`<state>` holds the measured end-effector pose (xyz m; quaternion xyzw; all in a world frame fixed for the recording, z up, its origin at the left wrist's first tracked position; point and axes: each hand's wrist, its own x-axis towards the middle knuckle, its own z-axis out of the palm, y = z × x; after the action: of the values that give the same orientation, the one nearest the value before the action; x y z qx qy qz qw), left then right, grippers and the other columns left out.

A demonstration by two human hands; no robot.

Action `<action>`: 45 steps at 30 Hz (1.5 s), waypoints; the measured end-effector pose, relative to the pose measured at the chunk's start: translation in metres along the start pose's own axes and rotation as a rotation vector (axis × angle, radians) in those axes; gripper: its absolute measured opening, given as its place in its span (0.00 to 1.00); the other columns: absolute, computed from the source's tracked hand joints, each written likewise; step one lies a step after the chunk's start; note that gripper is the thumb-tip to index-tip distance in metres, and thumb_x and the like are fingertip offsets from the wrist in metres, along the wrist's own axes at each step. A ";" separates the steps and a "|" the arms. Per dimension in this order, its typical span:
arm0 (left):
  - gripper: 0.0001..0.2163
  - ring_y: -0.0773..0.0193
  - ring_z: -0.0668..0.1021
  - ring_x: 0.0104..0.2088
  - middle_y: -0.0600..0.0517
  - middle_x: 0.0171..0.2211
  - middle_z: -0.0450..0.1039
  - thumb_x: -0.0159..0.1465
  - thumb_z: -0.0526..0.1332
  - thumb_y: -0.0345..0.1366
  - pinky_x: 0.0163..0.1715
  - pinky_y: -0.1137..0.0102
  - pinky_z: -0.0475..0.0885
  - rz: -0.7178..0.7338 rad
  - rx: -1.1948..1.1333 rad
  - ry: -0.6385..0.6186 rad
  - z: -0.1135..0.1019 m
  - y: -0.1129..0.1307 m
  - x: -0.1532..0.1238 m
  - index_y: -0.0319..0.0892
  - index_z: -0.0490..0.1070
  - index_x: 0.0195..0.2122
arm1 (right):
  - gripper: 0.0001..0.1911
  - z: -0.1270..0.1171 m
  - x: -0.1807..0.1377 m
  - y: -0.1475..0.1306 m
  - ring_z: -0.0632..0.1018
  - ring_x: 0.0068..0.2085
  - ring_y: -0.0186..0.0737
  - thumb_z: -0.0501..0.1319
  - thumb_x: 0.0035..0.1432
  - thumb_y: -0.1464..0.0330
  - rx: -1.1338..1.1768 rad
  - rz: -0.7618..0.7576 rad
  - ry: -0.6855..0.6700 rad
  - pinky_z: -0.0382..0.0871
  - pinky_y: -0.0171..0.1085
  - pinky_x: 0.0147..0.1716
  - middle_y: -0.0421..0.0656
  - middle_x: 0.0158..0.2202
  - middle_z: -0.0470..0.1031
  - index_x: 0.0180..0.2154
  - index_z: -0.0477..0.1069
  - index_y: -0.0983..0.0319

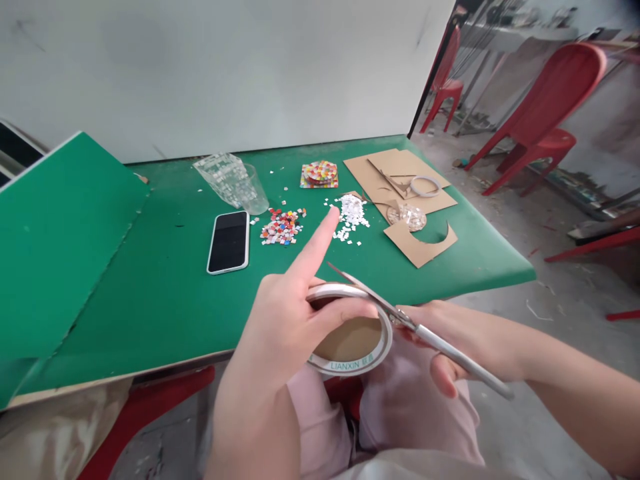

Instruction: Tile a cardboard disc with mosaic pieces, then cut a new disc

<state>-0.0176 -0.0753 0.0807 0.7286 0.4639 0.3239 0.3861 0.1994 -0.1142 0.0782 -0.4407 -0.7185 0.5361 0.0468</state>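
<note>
My left hand (pixel 280 327) grips a roll of tape (pixel 350 365) above my lap. Its thumb reaches across the ring and its index finger points out over the table. Green "LIANXIN" lettering runs along the white rim. Brown material fills the ring's middle; I cannot tell whether it is the core or cardboard. My right hand (pixel 440 333) is closed around scissors (pixel 450 350), partly hidden beneath them. The scissor blades lie along the roll's upper right edge, near my left thumb. Whether they are cutting anything does not show.
On the green table (pixel 165 293) are a phone (pixel 229 242), coloured mosaic tiles (pixel 283 227), white tiles (pixel 353 210), a clear bag (pixel 225 177), a clear cup (pixel 257 190), a mosaic piece (pixel 320 175) and cardboard offcuts (pixel 420 247). Red chairs (pixel 545 100) stand at right.
</note>
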 end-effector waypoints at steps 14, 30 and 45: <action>0.35 0.70 0.69 0.19 0.61 0.18 0.66 0.55 0.63 0.41 0.16 0.77 0.62 -0.023 -0.007 0.001 0.000 0.001 0.000 0.53 0.49 0.62 | 0.23 0.002 0.001 0.010 0.63 0.21 0.30 0.59 0.50 0.49 -0.147 0.132 0.085 0.49 0.31 0.20 0.36 0.19 0.66 0.26 0.62 0.63; 0.38 0.67 0.72 0.20 0.61 0.18 0.66 0.53 0.65 0.45 0.14 0.77 0.63 -0.049 -0.082 -0.070 0.002 0.001 0.000 0.56 0.47 0.62 | 0.27 0.001 0.000 0.006 0.59 0.21 0.30 0.54 0.48 0.42 -0.203 0.130 0.077 0.49 0.32 0.20 0.35 0.19 0.63 0.26 0.59 0.61; 0.37 0.64 0.77 0.26 0.58 0.24 0.70 0.54 0.63 0.43 0.16 0.77 0.65 -0.069 -0.089 -0.054 0.005 0.008 0.001 0.57 0.44 0.62 | 0.19 -0.004 -0.007 0.003 0.68 0.28 0.36 0.56 0.55 0.53 -0.014 0.004 -0.075 0.60 0.34 0.27 0.41 0.28 0.71 0.38 0.63 0.63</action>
<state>-0.0092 -0.0777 0.0853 0.7027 0.4632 0.3108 0.4417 0.2076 -0.1156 0.0797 -0.4220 -0.7225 0.5474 0.0158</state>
